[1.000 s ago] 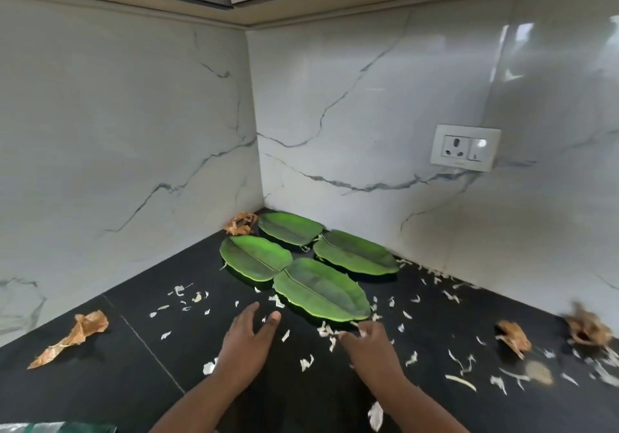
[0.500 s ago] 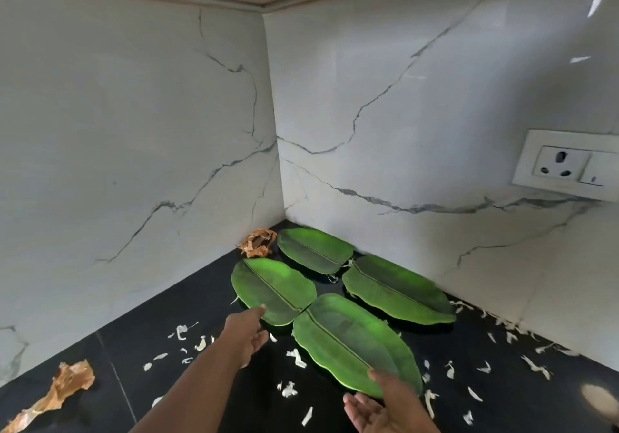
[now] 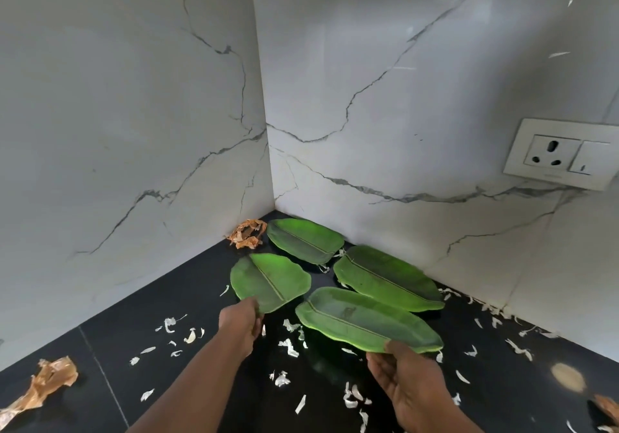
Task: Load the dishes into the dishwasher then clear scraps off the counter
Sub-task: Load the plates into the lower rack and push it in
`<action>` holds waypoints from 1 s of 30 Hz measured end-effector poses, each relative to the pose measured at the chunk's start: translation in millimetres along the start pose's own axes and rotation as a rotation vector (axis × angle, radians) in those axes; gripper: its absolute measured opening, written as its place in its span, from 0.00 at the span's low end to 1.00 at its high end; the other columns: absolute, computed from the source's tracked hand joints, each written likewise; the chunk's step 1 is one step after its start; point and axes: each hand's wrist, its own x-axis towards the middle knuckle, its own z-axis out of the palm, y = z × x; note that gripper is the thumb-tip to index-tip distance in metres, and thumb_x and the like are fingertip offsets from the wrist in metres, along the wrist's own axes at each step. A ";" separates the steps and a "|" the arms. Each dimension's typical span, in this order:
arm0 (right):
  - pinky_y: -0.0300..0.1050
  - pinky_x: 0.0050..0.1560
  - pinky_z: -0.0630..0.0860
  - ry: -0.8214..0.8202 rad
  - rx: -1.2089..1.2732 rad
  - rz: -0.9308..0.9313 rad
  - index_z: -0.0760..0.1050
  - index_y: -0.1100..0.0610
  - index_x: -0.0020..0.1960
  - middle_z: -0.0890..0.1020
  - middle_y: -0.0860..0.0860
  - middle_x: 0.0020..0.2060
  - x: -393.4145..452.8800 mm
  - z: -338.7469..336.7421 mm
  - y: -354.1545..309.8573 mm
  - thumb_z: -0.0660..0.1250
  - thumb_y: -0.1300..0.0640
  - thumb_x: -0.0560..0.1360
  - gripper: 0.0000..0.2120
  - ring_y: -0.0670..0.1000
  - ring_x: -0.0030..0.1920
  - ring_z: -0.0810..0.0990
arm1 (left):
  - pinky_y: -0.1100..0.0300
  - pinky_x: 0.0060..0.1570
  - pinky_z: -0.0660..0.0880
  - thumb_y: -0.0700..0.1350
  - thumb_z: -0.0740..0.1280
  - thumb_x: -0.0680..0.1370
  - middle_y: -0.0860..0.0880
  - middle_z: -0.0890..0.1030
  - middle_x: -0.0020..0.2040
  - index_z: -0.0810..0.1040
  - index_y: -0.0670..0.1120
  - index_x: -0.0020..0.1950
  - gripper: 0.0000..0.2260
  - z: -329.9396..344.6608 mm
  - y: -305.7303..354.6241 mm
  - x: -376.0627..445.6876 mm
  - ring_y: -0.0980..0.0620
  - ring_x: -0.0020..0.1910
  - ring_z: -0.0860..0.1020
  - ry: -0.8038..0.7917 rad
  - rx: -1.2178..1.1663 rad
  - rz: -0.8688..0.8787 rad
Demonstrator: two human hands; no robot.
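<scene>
Right hand [image 3: 407, 382] nearest, fingers pinching near tip of front leaf plate [image 3: 366, 318], plate tilted up off black table [image 3: 140, 298]. Left hand [image 3: 242, 322] gripping near edge of left leaf plate [image 3: 270, 280]. White scraps [image 3: 288, 345] scattered between and around hands. Farther back, two more leaf plates [image 3: 387, 277] [image 3: 304, 240] flat near wall corner, brown peel [image 3: 246, 233] beside them.

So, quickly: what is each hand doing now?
Left hand: gripping the near-left leaf-shaped plate.
Right hand: gripping the nearest leaf-shaped plate.
</scene>
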 end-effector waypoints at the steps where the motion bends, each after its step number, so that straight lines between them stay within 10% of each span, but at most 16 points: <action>1: 0.43 0.23 0.78 0.017 -0.003 -0.022 0.70 0.66 0.58 0.81 0.67 0.44 -1.5 -6.9 -4.3 0.63 0.67 0.78 0.10 0.56 0.30 0.82 | 0.71 0.17 0.66 0.37 0.63 0.76 0.45 0.75 0.33 0.74 0.39 0.44 0.02 -6.4 -0.6 -6.8 0.54 0.28 0.72 -0.005 -0.024 0.005; 14: 0.39 0.26 0.71 0.110 0.216 -0.224 0.72 0.53 0.45 0.72 0.52 0.34 -71.8 -131.0 -63.0 0.61 0.51 0.79 0.07 0.48 0.32 0.69 | 0.50 0.37 0.81 0.45 0.60 0.81 0.43 0.83 0.52 0.76 0.42 0.60 0.12 -66.8 -29.7 -141.4 0.46 0.47 0.83 -0.434 -0.349 0.214; 18: 0.41 0.27 0.77 0.174 0.382 -0.302 0.75 0.51 0.50 0.79 0.49 0.41 -101.5 -184.0 -52.6 0.61 0.49 0.78 0.07 0.52 0.36 0.78 | 0.43 0.49 0.79 0.49 0.63 0.79 0.42 0.81 0.57 0.75 0.43 0.64 0.17 -71.7 -60.2 -167.3 0.41 0.57 0.80 -0.532 -0.322 0.119; 24: 0.63 0.52 0.76 0.272 0.512 -0.414 0.76 0.52 0.61 0.82 0.56 0.53 -183.8 -272.0 -10.5 0.60 0.44 0.78 0.17 0.60 0.51 0.81 | 0.42 0.38 0.80 0.54 0.62 0.78 0.40 0.84 0.50 0.77 0.42 0.61 0.19 -89.3 -115.4 -231.1 0.42 0.44 0.84 -0.785 -0.260 -0.057; 30: 0.68 0.53 0.75 0.467 0.611 -0.495 0.75 0.51 0.64 0.82 0.57 0.56 -284.2 -355.5 71.5 0.64 0.40 0.75 0.22 0.62 0.53 0.81 | 0.42 0.37 0.80 0.45 0.65 0.74 0.38 0.84 0.44 0.78 0.40 0.56 0.14 -144.2 -180.9 -305.1 0.41 0.37 0.83 -0.968 -0.106 -0.243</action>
